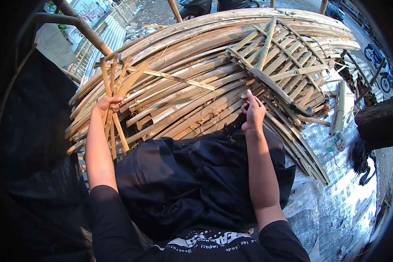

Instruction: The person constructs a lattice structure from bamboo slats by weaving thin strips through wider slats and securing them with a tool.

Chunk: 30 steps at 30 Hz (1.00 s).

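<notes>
Slats (116, 89) stand fanned upright at the left edge of the bamboo pile (196, 39), the left hand (107, 106) closed tightly round them. Near the pile's front edge hovers the right hand (254, 111), fingers curled; whether they pinch anything, I cannot tell. Just beyond, a machete (273, 85) lies beside a lattice (267, 43).

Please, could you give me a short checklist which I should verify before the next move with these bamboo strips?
1. Left hand closed around the bamboo strips: ok.
2. Strips gathered evenly: not ok, they fan out above and below the hand.
3. Right hand free: cannot tell, something small and pale may be at its fingertips.
4. Machete out of both hands: ok, it lies apart.
5. Machete blade covered: not ok, it looks bare.
</notes>
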Available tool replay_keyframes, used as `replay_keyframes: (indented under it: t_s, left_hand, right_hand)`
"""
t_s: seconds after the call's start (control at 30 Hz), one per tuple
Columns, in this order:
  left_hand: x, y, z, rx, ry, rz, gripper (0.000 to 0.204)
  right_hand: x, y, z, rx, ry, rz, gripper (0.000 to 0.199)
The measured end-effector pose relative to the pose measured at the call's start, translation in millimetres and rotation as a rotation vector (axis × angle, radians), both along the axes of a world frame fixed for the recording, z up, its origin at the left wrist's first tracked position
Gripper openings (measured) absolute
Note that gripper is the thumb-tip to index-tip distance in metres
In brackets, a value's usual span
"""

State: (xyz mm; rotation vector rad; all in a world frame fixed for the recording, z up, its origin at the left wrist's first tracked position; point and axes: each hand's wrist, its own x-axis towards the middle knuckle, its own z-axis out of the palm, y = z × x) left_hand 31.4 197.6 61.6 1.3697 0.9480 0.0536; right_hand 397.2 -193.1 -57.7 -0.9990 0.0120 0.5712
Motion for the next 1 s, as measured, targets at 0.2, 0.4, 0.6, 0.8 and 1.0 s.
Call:
replay_keyframes:
  t_s: [0.2,0.4,0.6,0.8,1.0]
  left_hand:
    - [-42,-13,74,0.146,-0.072,0.06,0.042]
    - [-39,-70,129,0.453,-0.103,0.14,0.037]
    - [-45,-105,122,0.664,-0.165,0.149,0.034]
    - [-12,-93,108,0.444,-0.09,-0.043,0.04]
    - [50,-93,18,0.317,0.072,-0.014,0.043]
  right_hand:
    - [-34,15,3,-0.454,-0.795,0.408,0.03]
    - [-145,41,-23,-0.604,-1.478,0.93,0.038]
    - [-207,14,-53,-0.655,-1.765,1.42,0.027]
    - [-194,-10,-44,-0.618,-1.721,1.4,0.03]
    - [-185,-7,-68,-0.671,-1.571,1.292,0.028]
